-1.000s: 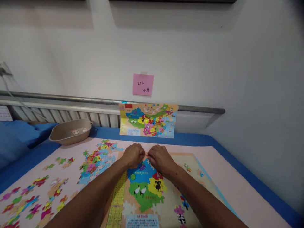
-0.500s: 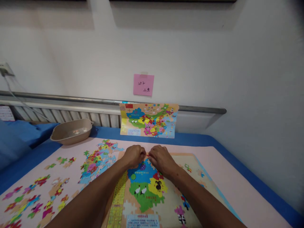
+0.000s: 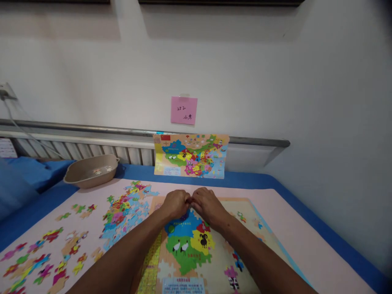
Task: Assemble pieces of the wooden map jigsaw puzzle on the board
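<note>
Left hand (image 3: 177, 204) now nearer right hand (image 3: 208, 205); curled fingertips meet above far edge of multicoloured, flat map jigsaw (image 3: 196, 245) on pink-covered blue counter (image 3: 294, 220), suggesting joint handling; whether anything held, cannot tell.

Bare fingers (image 3: 198, 199); bare forearms (image 3: 255, 250); small spot (image 3: 228, 225), perhaps mole, near right wrist (image 3: 223, 220).

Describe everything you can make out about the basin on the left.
The basin is beige-brown, smooth and plastic-looking, with sloping walls, rounded corners and a small lug at its right end. It stands upright in front of the radiator, on the blue surface; whether its base overlaps the pink sheet is unclear. A few puzzle pieces lie inside. Neither the left hand nor the right hand touches it.
</note>
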The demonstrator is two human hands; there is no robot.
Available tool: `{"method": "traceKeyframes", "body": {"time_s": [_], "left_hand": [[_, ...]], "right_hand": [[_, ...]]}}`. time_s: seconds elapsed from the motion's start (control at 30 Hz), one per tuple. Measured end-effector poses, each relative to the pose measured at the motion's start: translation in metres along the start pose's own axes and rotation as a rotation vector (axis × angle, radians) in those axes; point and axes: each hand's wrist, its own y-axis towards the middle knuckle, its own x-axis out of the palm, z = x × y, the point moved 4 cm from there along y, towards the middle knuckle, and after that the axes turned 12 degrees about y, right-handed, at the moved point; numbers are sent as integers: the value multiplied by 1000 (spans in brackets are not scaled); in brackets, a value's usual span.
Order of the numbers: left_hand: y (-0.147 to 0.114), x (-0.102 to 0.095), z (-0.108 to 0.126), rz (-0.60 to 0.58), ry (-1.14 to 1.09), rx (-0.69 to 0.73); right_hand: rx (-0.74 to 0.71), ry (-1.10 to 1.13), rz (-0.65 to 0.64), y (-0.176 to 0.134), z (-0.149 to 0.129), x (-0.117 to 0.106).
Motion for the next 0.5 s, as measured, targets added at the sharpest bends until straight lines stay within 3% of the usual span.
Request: {"method": "traceKeyframes", "body": {"time_s": [0.27,0.5], "left_hand": [[1,1,4,6,48,36],[-1,-1,9,12,66,41]], "right_hand": [[-34,69,27,-2,4,0],[72,251,255,-17,17,-18]]}}
